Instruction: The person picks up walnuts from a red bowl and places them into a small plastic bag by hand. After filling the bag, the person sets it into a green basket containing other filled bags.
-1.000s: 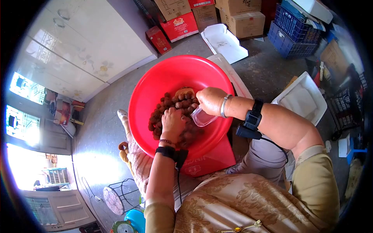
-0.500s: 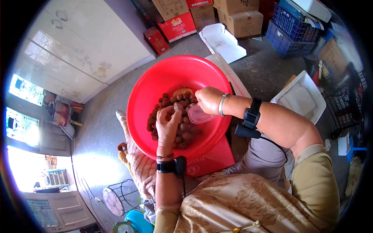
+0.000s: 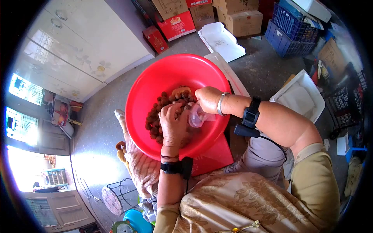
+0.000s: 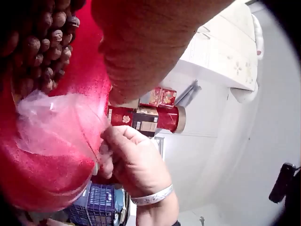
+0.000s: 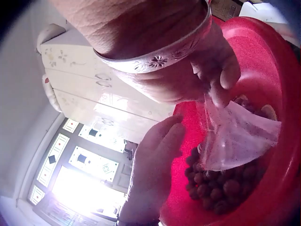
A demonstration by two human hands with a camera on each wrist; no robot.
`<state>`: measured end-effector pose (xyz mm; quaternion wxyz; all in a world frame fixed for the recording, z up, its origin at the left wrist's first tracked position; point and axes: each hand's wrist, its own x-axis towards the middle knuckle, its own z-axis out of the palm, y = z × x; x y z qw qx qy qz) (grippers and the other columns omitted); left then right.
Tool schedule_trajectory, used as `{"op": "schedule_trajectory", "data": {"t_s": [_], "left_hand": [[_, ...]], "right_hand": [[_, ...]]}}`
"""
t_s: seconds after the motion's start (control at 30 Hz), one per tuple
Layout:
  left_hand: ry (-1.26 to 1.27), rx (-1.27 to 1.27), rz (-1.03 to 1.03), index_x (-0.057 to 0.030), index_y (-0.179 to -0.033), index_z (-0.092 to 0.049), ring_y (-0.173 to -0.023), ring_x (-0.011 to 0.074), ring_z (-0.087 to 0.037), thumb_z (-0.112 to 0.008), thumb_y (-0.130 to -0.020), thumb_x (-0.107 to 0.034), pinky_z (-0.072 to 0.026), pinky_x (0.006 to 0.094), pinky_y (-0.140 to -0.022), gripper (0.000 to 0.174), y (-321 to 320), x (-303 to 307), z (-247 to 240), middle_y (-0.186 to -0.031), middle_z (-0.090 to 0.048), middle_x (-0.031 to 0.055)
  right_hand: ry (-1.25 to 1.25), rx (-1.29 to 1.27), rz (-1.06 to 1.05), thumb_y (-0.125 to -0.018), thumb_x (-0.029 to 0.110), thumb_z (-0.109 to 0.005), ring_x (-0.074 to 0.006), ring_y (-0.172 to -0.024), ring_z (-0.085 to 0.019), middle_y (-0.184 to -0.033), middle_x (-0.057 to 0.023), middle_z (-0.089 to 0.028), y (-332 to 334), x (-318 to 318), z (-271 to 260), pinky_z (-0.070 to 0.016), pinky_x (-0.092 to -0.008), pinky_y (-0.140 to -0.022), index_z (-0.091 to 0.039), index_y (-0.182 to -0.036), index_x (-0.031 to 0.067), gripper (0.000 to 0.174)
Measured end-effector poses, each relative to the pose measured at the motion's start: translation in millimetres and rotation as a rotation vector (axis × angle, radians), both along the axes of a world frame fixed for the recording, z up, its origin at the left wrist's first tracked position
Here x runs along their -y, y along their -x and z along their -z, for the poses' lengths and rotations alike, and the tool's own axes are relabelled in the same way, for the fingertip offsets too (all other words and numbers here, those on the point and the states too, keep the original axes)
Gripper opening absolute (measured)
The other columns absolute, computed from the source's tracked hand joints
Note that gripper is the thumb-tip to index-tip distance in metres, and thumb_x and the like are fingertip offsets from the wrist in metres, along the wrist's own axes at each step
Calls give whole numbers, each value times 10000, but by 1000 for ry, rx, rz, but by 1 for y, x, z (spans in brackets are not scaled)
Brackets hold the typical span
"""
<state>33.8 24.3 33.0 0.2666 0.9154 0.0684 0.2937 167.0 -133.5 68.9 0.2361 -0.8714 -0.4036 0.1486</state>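
A large red plastic basin (image 3: 140,89) holds a heap of round brown rough-shelled nuts (image 3: 155,120). My right hand (image 3: 208,100) pinches the edge of a clear plastic bag (image 3: 198,117), which hangs inside the basin over the heap. Its sheer side shows well in the right wrist view, with nuts (image 5: 216,193) below it. Close beside the bag, my left hand (image 3: 173,123) is over the heap, back of the hand upward. Its fingertips are partly hidden, so I cannot tell whether a nut is between them. A tan rounded piece (image 3: 181,91) lies at the heap's far side.
The basin rests on a red box (image 3: 213,157) in front of the person's lap. A white foam tray (image 3: 222,42), cardboard boxes (image 3: 244,24) and blue crates (image 3: 289,40) stand beyond it. A white foam box (image 3: 301,95) is at right, a round stool (image 3: 112,200) at lower left.
My left hand came up from the heap with a nut at its fingertips, then turned back-up and moved right beside the bag. The right hand keeps its place while the bag shifts shape.
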Motion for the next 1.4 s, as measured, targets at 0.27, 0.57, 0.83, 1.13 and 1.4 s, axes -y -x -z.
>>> {"op": "schedule_trajectory", "data": {"t_s": [0.27,0.57,0.83,1.13,1.4], "left_hand": [[23,-153,-90,-85,-959,-715,-961,343,-591,-722,-809,-168,-471,441,-871,171,14,-23,17,-989,-664,137],[-210,-466,-125,-110,-994,-714,-988,370,-583,-733,-763,-172,-486,461,-871,240,20,-29,40,-1002,-642,159],[-331,-609,-68,-151,-1045,-705,-1047,366,-574,-791,-689,-166,-491,476,-906,367,17,-28,48,-1048,-613,136],[-438,-593,-62,-168,-992,-703,-1072,338,-572,-771,-686,-162,-477,473,-902,314,14,-31,62,-1063,-620,99],[-341,-560,-133,-95,-950,-680,-1065,340,-562,-721,-724,-223,-452,465,-902,263,16,-23,44,-1064,-625,107]], "right_hand": [[148,48,-19,-784,42,-635,-404,-916,-700,-926,-272,-701,-3,0,-8,-560,-454,-779,-732,-923,-15,178],[172,38,-2,-776,40,-657,-407,-908,-699,-933,-271,-700,0,2,-14,-556,-459,-771,-734,-926,-11,176],[171,72,-43,-800,92,-645,-403,-908,-698,-937,-262,-702,4,3,-20,-556,-455,-789,-734,-923,-11,184],[169,104,-84,-820,109,-661,-410,-858,-689,-876,-229,-698,2,2,-13,-548,-474,-769,-672,-915,1,144],[164,86,-59,-804,103,-661,-407,-867,-696,-900,-247,-701,0,3,-14,-554,-469,-766,-706,-912,-9,162]]}}
